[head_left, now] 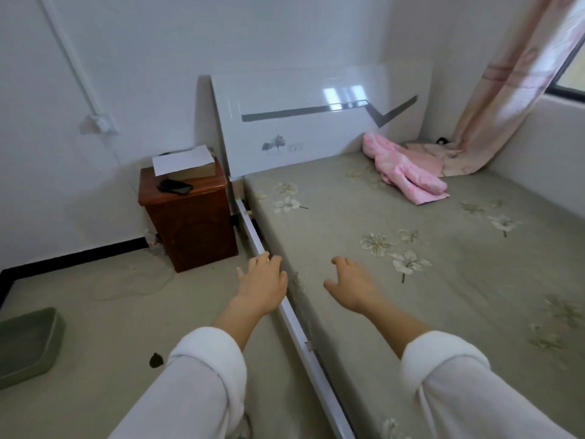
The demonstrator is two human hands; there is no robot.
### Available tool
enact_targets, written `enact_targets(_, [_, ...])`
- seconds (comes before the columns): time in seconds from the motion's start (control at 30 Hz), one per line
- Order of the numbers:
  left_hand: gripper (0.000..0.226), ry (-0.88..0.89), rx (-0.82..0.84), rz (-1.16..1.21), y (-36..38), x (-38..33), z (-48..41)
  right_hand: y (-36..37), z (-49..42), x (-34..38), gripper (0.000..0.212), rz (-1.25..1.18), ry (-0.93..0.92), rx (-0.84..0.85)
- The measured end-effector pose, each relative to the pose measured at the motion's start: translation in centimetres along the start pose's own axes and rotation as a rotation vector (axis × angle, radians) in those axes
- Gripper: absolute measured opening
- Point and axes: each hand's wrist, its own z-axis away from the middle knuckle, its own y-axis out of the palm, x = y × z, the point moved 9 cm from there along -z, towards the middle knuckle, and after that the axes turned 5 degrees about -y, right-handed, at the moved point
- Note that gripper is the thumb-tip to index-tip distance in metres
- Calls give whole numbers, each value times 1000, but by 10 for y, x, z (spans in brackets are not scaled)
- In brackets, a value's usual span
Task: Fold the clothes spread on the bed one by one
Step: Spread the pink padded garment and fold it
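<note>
Reaching for the first piece is the step we judge to be in hand. To do it well we should move along the bed (380, 305) toward the headboard (300, 128) rather than stretch. Then we take the pink garment (408, 172) by an edge with both hands and draw it to the middle of the sheet, where it can be shaken flat before any fold. Pulling it by its bunched middle would likely only tighten the crumple.

Our left hand (261, 285) hovers over the white side rail (296, 324), fingers loosely curled and holding nothing. Our right hand (351, 286) hangs over the near edge of the mattress, fingers relaxed and slightly spread, also empty.

The pink garment lies crumpled at about one o'clock from the right hand, well apart from it and close to the headboard. Just behind it, at its two o'clock, a paler pink cloth (424, 155) lies beside the curtain (506, 90); whether that is clothing we cannot tell.
</note>
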Motion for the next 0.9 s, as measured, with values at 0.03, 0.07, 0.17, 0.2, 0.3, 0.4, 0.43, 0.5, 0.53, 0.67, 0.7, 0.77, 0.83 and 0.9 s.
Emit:
enact_targets(0.03, [42,24,13,-6,-5,6,-27,-2,-23,3,59,-14,26,-6])
enact_targets(0.07, [42,47,30,-11,-9,12,-53,-3,-45,5,59,-29,57,-12])
enact_targets(0.17, [42,86,74,-20,-24,28,-127,-7,-101,7,59,-65,159,-8])
enact_targets(0.2, [42,97,78,-26,-29,31,-151,-8,-118,8,60,-74,188,-12])
enact_targets(0.3, [43,111,125,-4,-37,35,-219,-13,-164,7,59,-102,256,-28])
enact_targets(0.4, [45,132,204,68,-29,31,-276,-19,-207,-1,59,-103,305,-31])
enact_targets(0.43, [45,146,222,79,-25,28,-295,-20,-222,-6,59,-105,322,-27])
enact_targets(0.5, [44,183,237,79,-18,20,-335,-20,-254,-18,60,-110,355,-23])
enact_targets(0.53, [44,205,240,74,-15,15,-356,-20,-271,-25,60,-113,371,-27])
enact_targets(0.67, [45,255,264,21,1,-7,-450,-19,-345,-55,60,-157,422,-45])
enact_targets(0.7, [44,255,281,11,7,-12,-472,-18,-365,-64,60,-176,437,-44])
enact_targets(0.77, [41,259,322,0,16,-22,-516,-19,-403,-85,59,-214,471,-32])
enact_targets(0.83, [39,279,356,-17,24,-31,-555,-21,-435,-105,60,-256,516,-23])
enact_targets(0.9, [37,299,371,-16,30,-42,-594,-26,-462,-123,60,-287,552,-21])
